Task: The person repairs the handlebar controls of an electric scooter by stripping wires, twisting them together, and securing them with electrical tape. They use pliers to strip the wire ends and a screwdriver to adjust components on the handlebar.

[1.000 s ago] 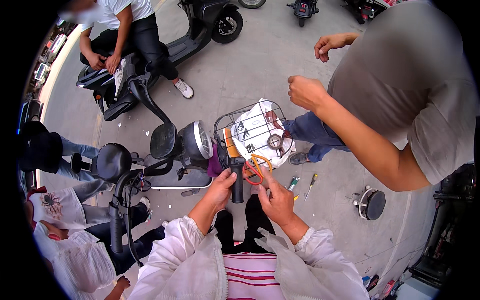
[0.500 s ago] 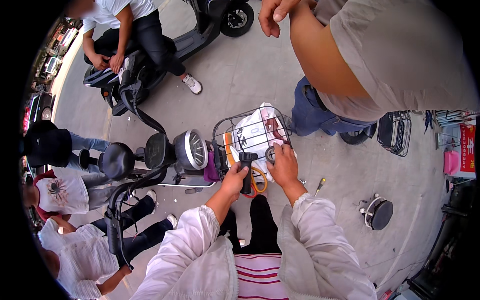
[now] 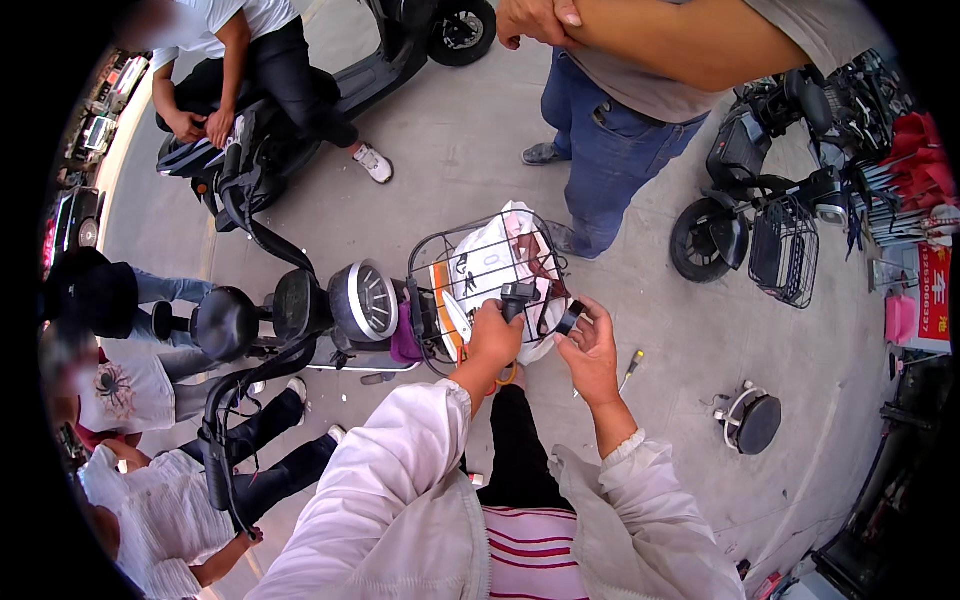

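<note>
My left hand (image 3: 492,338) is closed round a black T-shaped handle (image 3: 516,296), held just over the near side of the wire basket (image 3: 425,250). To its right, my right hand (image 3: 594,352) pinches a black ring, apparently a roll of tape (image 3: 570,318), between thumb and fingers. In the basket lies a white plastic bag (image 3: 490,250) with dark red items showing through the wires. A purple cloth (image 3: 405,335) hangs between the basket and the round headlight (image 3: 364,300) of the scooter. Part of an orange loop (image 3: 508,375) shows beneath my left hand.
A yellow-handled screwdriver (image 3: 636,362) and a round black stool (image 3: 758,425) stand out on the grey floor to the right. A person in jeans (image 3: 610,150) stands beyond the basket. Another sits on a black scooter (image 3: 375,85); several people are at the left.
My left hand has moved up and right with the black handle, now tilted. My right hand has drawn right with the roll and turned. The standing person has shifted back.
</note>
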Demonstrator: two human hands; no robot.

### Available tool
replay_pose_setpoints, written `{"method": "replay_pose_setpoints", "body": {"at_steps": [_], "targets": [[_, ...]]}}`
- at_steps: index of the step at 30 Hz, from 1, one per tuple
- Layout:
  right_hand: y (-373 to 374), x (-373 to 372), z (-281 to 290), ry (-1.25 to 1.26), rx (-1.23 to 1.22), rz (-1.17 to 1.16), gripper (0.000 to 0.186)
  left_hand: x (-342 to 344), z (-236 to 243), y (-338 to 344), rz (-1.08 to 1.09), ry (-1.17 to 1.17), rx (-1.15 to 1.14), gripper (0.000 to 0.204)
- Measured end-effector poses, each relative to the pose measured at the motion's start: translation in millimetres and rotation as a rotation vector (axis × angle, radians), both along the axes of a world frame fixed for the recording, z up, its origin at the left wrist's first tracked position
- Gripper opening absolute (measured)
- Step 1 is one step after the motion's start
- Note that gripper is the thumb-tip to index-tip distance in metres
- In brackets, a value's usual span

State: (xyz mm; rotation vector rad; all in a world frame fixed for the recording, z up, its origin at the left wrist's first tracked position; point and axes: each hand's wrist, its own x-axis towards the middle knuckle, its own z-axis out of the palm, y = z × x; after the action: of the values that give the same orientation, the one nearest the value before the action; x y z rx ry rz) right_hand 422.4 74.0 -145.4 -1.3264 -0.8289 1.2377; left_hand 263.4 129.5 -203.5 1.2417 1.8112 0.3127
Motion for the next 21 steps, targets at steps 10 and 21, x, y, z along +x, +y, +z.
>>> {"method": "replay_pose_setpoints", "body": {"at_steps": [10, 21], "targets": [[13.0, -33.6, -9.4, -1.087, -0.048, 0.135, 0.060, -46.4, -20.6, -8.3, 0.118, -0.436, -0.089, 0.045], [31.6, -46.4, -22.7, -1.225, -0.119, 0.193, 0.054, -33.6, 15.6, -15.1, -0.088, 0.082, 0.069, 0.059]]}}
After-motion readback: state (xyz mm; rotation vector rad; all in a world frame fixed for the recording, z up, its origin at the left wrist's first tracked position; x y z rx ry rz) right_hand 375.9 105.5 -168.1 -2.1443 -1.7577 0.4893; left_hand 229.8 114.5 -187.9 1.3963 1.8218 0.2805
